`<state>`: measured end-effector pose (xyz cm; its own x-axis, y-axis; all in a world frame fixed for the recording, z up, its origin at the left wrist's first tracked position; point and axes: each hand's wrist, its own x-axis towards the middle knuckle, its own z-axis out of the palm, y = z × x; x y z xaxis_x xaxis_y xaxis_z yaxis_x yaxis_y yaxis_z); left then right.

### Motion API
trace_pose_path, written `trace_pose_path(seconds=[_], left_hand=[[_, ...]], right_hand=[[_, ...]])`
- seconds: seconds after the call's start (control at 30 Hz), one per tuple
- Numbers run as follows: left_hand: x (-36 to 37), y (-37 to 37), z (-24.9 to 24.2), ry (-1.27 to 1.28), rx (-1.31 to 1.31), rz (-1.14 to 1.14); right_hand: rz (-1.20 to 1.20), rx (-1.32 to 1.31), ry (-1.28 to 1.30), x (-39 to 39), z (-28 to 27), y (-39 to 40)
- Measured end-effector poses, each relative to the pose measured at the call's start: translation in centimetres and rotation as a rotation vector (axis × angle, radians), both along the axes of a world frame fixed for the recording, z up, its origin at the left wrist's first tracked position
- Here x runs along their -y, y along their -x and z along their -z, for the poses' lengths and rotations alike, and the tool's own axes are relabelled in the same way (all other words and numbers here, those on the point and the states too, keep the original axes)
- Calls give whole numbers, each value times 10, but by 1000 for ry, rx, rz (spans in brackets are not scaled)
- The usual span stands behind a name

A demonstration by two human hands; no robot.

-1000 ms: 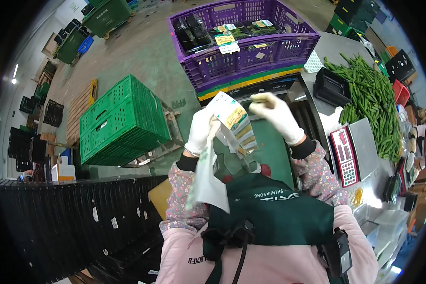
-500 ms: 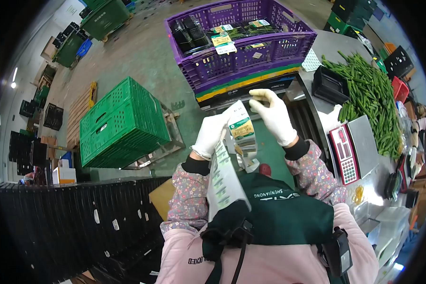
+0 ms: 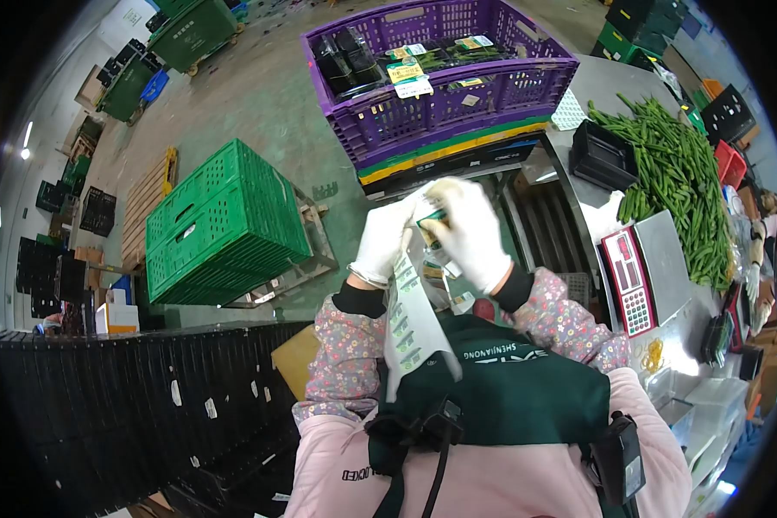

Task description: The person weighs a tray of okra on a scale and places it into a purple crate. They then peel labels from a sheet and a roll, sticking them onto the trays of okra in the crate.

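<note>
My left hand (image 3: 383,242), in a white glove, grips a strip of printed labels (image 3: 413,324). The strip's backing paper hangs down toward my dark green apron (image 3: 501,380), with small green prints along it. My right hand (image 3: 473,235), also gloved and partly blurred, is against the left one. Its fingers are bent in over a label with a green and yellow print (image 3: 432,223), most of which they hide. More of the labels curl below, between the two hands.
Ahead stands a purple crate (image 3: 457,91) with labelled packs of green vegetables. To the right, a metal table holds a black tray (image 3: 603,155), a heap of green pods (image 3: 678,186) and a red scale (image 3: 628,281). Green crates (image 3: 224,229) stand left; stacked black trays (image 3: 129,406) lie nearer.
My right hand has moved left and down from beside the strip, its fingers closing over the label. The left hand stays nearly in place, and the hanging strip has shifted slightly.
</note>
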<state>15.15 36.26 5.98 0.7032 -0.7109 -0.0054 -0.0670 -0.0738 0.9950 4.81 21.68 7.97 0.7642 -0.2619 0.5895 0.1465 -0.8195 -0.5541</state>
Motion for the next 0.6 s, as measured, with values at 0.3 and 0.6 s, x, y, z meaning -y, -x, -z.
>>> trace_pose_path(seconds=[0.3, 0.6], left_hand=[[13, -8, -9, -30, 412, -646], [23, -10, -19, 173, 438, -776]], right_hand=[[-395, -578, -815, 29, -37, 19], [-296, -677, -743, 17, -28, 33]])
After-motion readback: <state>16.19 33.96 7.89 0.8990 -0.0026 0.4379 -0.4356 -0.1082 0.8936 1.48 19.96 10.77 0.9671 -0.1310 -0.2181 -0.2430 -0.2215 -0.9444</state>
